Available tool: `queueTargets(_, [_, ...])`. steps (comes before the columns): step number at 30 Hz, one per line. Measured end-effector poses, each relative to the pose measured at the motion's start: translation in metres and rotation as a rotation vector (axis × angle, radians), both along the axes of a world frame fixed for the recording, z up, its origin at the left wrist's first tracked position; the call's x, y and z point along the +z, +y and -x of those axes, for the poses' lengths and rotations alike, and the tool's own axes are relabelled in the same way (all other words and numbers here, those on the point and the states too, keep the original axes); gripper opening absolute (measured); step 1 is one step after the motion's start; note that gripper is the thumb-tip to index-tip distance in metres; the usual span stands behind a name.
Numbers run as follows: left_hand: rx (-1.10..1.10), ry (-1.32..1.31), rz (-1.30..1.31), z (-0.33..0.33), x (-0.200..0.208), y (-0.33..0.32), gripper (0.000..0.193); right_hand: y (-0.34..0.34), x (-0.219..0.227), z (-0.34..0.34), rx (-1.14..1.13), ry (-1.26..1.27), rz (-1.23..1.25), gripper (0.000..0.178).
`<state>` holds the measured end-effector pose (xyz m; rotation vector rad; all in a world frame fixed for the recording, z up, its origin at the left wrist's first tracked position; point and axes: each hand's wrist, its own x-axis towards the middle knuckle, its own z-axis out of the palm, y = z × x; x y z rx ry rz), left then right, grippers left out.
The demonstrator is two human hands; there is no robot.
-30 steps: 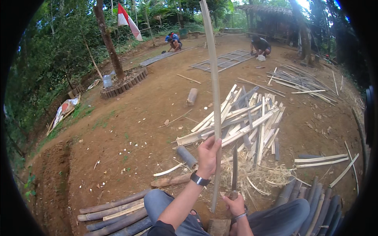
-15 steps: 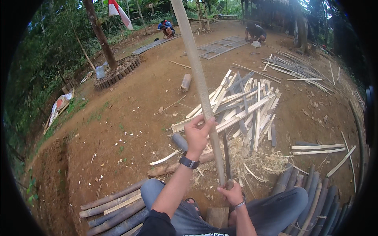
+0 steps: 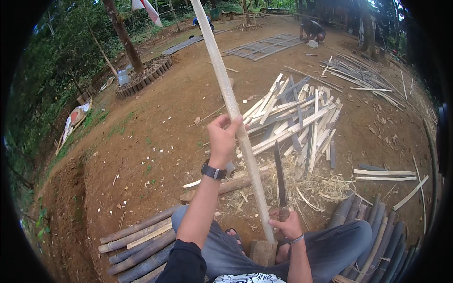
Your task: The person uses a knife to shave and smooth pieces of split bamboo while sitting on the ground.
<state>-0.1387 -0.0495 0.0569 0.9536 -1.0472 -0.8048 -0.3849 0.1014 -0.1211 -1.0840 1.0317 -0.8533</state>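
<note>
Slanting bamboo strip (image 3: pixel 251 165), pinched in left grip (image 3: pixel 222 140)

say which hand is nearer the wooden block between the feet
Right: the right hand is just above-right of the wooden block; the left hand is far up the pale strip.
</note>
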Motion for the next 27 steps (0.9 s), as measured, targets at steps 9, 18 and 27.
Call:
queueTargets(9, [-0.038,0.102,-0.171,-0.013,-0.021,-0.013,0.021,0.015,0.017,-0.016,0.248,-0.370,-0.195,0.033])
queueTargets(18, [-0.220,0.499,-0.225,-0.014,-0.036,-0.014,0.039,0.012,0.005,-0.012,0.126,-0.637,-0.283,0.027])
queueTargets(27, [-0.168,0.462,-0.239,-0.013,-0.038,-0.022,0.029,0.011,0.005,-0.006,0.153,-0.703,-0.287,0.033])
